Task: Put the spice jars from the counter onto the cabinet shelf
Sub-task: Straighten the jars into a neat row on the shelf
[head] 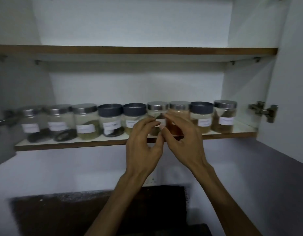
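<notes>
Motion blur smears the labels on nine spice jars point(87, 121) lining the lower shelf point(70, 145). Left hand point(144, 142) and right hand point(183, 142) hover in front, fingers spread, holding nothing.

two bare forearms reach up from the bottom edge of the view, both slim, with no sleeves showing anywhere along them. the left hand point(144, 147) and the right hand point(183, 142) are bare too: no gloves, rings, watch or bands can be seen at the fingers or wrists. tendons stand out along the wrists. the fingers are long and slender, slightly blurred, with short nails.
</notes>
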